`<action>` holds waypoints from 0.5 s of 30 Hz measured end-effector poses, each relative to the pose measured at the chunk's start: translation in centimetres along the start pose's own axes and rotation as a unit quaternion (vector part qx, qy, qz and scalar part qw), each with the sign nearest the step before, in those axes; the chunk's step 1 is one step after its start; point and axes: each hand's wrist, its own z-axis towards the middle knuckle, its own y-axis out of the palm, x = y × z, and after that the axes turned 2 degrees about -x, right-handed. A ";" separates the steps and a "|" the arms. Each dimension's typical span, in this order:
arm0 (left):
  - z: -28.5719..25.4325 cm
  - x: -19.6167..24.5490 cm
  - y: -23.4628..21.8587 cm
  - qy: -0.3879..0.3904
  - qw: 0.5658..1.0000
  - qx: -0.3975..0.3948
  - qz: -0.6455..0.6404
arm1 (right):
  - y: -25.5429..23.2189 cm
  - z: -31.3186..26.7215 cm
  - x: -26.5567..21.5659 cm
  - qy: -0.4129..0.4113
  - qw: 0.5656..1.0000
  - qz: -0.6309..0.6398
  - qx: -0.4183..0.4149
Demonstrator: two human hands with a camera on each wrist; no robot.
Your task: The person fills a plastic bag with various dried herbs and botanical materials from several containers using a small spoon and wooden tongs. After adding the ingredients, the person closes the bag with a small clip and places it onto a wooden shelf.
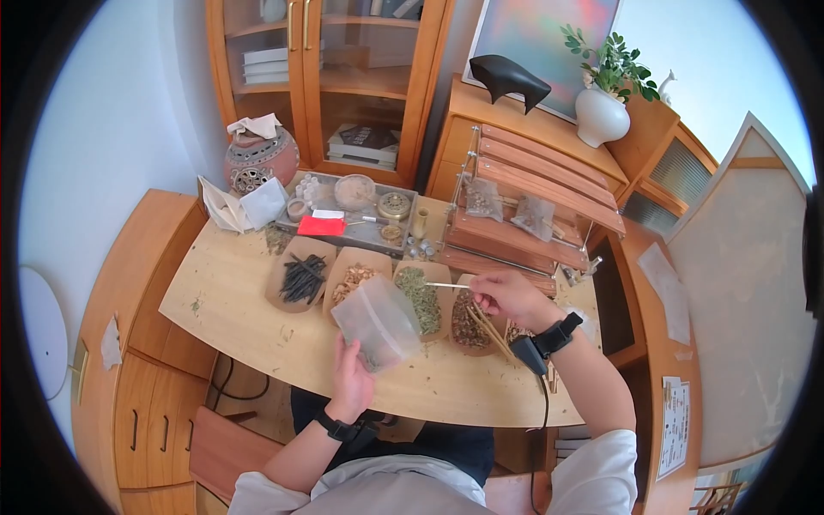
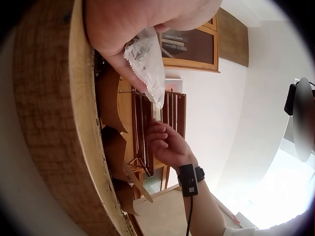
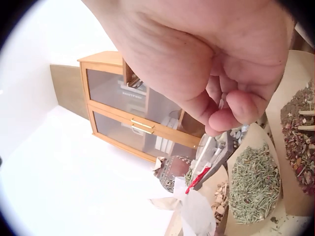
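Note:
My left hand [image 1: 350, 384] holds a translucent zip bag [image 1: 376, 319] by its lower side, tilted over the front of the table, with a few dark bits at its bottom. Thumb and fingertips of my right hand [image 1: 515, 300] pinch a slim pale stick [image 1: 446, 285], which points left toward the bag. Below the stick lies a heap of dried green herb [image 1: 421, 305] in a brown paper tray. In the right wrist view the stick [image 3: 203, 153] slants down toward the bag [image 3: 198, 212], green bits showing near its far end.
Neighbouring paper trays hold black strips [image 1: 302, 279], pale chips [image 1: 354, 279] and reddish dried petals [image 1: 469, 326] with wooden tongs [image 1: 491, 330]. Behind stand a grey tray [image 1: 292, 238] of small tools, a red card [image 1: 322, 226], and a slatted wooden rack [image 1: 515, 236] bearing two filled bags.

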 end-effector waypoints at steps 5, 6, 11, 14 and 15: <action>0.2 -0.3 -0.3 0.003 1.000 -0.008 0.007 | 2.4 -0.2 0.3 -0.118 0.977 -0.177 0.000; 0.2 -0.3 -0.3 0.003 1.000 -0.007 0.009 | 2.8 -0.4 0.3 -0.134 0.970 -0.202 0.010; 0.2 -0.3 -0.2 0.012 1.000 -0.006 0.009 | 3.1 -0.8 -1.1 -0.204 0.926 -0.300 0.109; 0.3 -0.3 -0.3 0.009 1.000 0.000 0.002 | 2.9 0.6 -0.9 -0.279 0.871 -0.367 0.168; 0.3 -0.2 -0.3 0.008 1.000 -0.004 -0.002 | 3.1 1.1 -0.6 -0.282 0.866 -0.380 0.159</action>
